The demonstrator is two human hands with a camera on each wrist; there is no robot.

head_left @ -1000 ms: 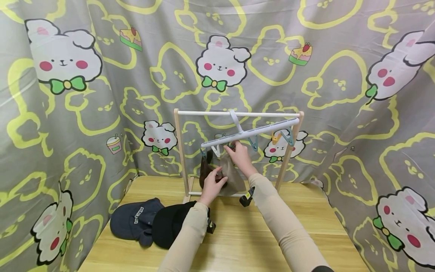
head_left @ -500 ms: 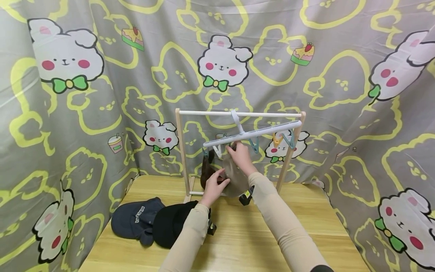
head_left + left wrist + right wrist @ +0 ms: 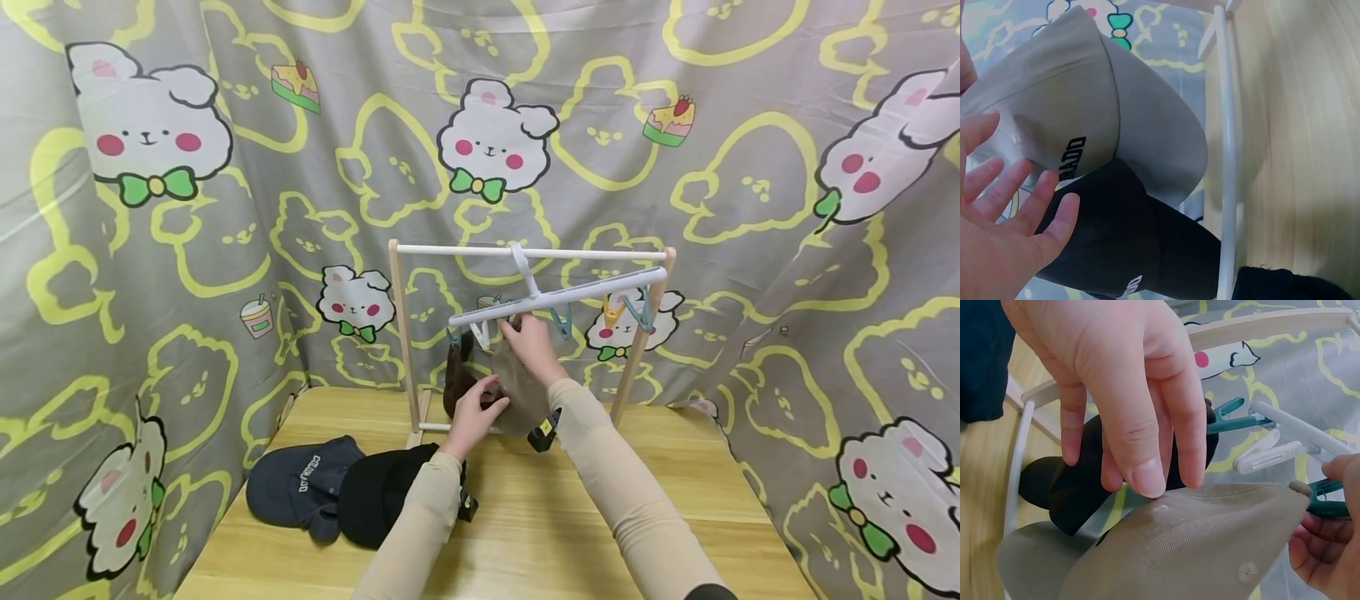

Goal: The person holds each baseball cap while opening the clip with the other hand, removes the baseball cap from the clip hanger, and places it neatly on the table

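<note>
A beige cap [image 3: 1179, 550] hangs by the end of its back strap at a green clothespin [image 3: 1329, 499] under a white clip hanger [image 3: 570, 293]. My right hand [image 3: 529, 342] pinches this clothespin. My left hand [image 3: 472, 415] is beside the cap with its fingers loosely bent and apart. In the right wrist view its thumb tip is at the cap's edge; whether it touches is hard to tell. A dark cap [image 3: 1110, 231] hangs to the left from another green clothespin [image 3: 1232, 419]. A white clothespin [image 3: 1269, 453] is between the two.
The hanger tilts, its left end lower, on the top bar of a wooden rack [image 3: 400, 333]. More clothespins, one an orange clothespin [image 3: 612, 312], hang on its right half. A navy cap [image 3: 288, 485] and a black cap [image 3: 375, 500] lie on the wooden table [image 3: 600, 533] at left.
The beige cap has swung slightly to the right below the clothespin. Both hands stay almost where they were, and the view has shifted a little.
</note>
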